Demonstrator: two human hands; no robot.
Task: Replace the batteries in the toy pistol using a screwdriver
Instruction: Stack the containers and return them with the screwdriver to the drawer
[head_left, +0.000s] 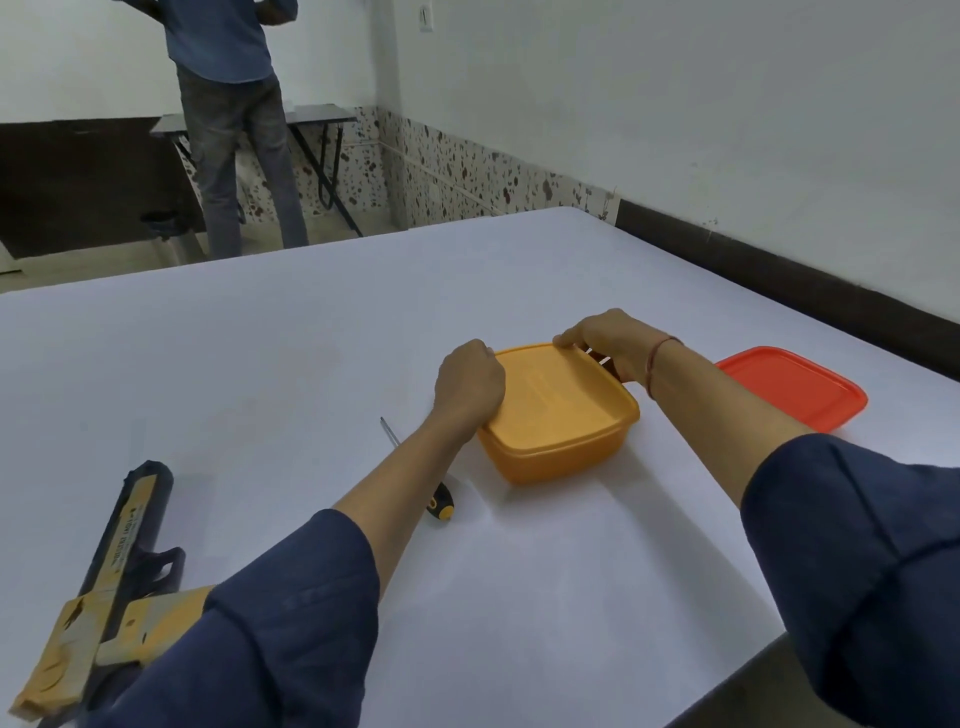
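Currently the box (558, 410) is gripped at its lid edges by the left hand (470, 384) and right hand (608, 340), both curled. The pistol (130, 540) is laid down-left, barrel pointing away, nearer the left hand.

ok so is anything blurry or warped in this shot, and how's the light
Head view: soft even light, no glare, only a faint shadow under the yellow box; head view edges warp, the table rim bowing slightly; the toy pistol in the head view's lower left corner looks stretched and soft.
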